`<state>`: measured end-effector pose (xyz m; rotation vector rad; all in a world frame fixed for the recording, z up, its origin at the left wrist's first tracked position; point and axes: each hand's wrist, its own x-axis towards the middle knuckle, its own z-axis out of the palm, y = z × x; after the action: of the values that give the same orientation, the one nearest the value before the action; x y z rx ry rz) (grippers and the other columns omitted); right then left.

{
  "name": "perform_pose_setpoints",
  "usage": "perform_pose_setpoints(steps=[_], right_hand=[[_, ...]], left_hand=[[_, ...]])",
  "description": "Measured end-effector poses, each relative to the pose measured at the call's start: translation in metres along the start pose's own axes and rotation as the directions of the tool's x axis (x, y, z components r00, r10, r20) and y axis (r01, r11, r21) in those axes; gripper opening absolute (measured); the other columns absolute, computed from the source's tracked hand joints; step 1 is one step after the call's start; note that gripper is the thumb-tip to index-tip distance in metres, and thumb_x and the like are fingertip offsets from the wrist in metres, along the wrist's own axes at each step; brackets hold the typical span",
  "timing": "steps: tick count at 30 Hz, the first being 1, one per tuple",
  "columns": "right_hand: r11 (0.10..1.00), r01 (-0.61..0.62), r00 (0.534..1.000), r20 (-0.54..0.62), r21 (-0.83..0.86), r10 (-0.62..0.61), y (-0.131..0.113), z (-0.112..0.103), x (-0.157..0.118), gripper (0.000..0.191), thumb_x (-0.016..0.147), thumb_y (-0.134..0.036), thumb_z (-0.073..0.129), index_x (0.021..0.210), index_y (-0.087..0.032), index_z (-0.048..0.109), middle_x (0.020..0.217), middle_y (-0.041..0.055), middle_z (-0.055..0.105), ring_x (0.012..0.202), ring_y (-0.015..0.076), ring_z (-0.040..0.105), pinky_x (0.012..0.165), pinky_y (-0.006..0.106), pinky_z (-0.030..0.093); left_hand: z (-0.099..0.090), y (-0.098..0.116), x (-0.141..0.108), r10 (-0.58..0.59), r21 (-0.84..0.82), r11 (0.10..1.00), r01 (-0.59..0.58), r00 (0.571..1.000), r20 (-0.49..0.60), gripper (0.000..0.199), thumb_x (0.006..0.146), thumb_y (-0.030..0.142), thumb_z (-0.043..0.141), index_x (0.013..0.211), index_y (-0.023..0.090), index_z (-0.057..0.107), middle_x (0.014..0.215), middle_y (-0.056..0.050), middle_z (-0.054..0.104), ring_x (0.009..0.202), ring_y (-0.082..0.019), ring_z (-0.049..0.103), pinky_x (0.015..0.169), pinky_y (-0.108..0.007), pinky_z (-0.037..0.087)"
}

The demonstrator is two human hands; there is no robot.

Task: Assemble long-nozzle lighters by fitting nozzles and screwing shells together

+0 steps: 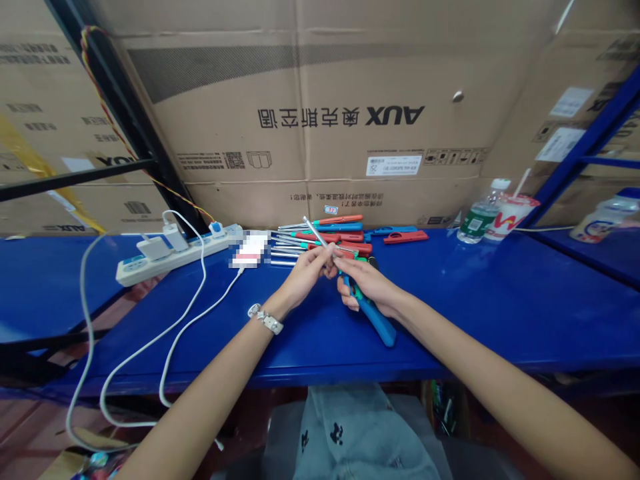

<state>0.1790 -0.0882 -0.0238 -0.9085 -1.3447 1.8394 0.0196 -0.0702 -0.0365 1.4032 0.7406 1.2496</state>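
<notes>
We have both hands on one long blue plastic-handled lighter with a slim silver metal tube [373, 315], and its long axis slants from ahead and slightly left of our fingers back toward us on the right. Our left hand [313, 267], nearer the tip, has its thumb and fingers closed on the tube, whose end pokes out beyond the fingertips. Our right hand [367, 283] curls around the handle, whose butt sticks out below the palm. Just beyond our fingers lies a loose pile of red and blue plastic-handled lighters [345, 227]; farther right of it sits a flat red plastic piece [406, 237]. We cannot tell whether the knuckles touch the pile.
</notes>
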Motion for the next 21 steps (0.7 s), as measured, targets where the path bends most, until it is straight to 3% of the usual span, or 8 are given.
perform_pose_setpoints(steps=[3,6,13,17,21], right_hand=[[0.998,-0.026,0.999,-0.033,0.052,0.028,-0.002,-0.002,0.001,0.036,0.099,-0.053,0.055,0.087,-0.019,0.056,0.051,-0.0038,0.056,0.036,0.011,0.051,0.034,0.02,0.041],[0.991,-0.07,0.998,0.003,0.11,0.07,-0.003,-0.001,0.001,0.044,0.101,-0.059,0.046,0.085,-0.018,0.057,0.053,-0.0009,0.059,0.039,0.0134,0.055,0.036,0.022,0.045],[0.999,0.036,0.997,0.069,0.007,-0.036,0.001,-0.002,-0.002,0.024,0.101,-0.042,0.053,0.096,-0.019,0.058,0.055,-0.0024,0.062,0.041,0.0134,0.058,0.037,0.021,0.047],[0.999,0.027,0.994,0.104,-0.021,-0.025,0.004,-0.004,-0.003,0.027,0.098,-0.046,0.054,0.091,-0.02,0.053,0.057,-0.0009,0.065,0.041,0.0148,0.061,0.039,0.023,0.05],[0.999,0.007,0.989,0.15,-0.045,0.0,0.006,-0.001,-0.003,0.03,0.098,-0.048,0.055,0.088,-0.021,0.049,0.058,0.0008,0.067,0.041,0.0162,0.063,0.038,0.024,0.051]], left_hand=[[-0.004,0.001,-0.002,-0.049,-0.051,0.997,0.054,0.994,0.103,0.028,0.081,0.044,0.08,0.083,0.017,0.072,0.071,0.0,0.059,0.066,-0.012,0.052,0.062,-0.026,0.042],[-0.008,-0.001,0.0,-0.088,-0.125,0.987,0.102,0.99,0.113,0.025,0.08,0.037,0.082,0.081,0.016,0.07,0.072,0.0,0.059,0.065,-0.01,0.053,0.064,-0.026,0.043],[-0.014,0.002,0.004,-0.093,-0.295,0.953,0.071,0.994,-0.061,0.025,0.082,0.038,0.08,0.085,0.019,0.063,0.087,-0.003,0.07,0.08,-0.015,0.065,0.07,-0.027,0.05],[-0.015,0.008,0.005,-0.072,-0.314,0.949,0.034,0.991,-0.112,0.025,0.084,0.037,0.079,0.09,0.019,0.062,0.095,-0.006,0.073,0.087,-0.018,0.07,0.078,-0.032,0.054],[-0.016,0.014,0.009,-0.047,-0.352,0.935,-0.049,0.964,-0.261,0.02,0.09,0.035,0.072,0.088,0.019,0.059,0.09,-0.003,0.069,0.084,-0.017,0.069,0.08,-0.033,0.055]])
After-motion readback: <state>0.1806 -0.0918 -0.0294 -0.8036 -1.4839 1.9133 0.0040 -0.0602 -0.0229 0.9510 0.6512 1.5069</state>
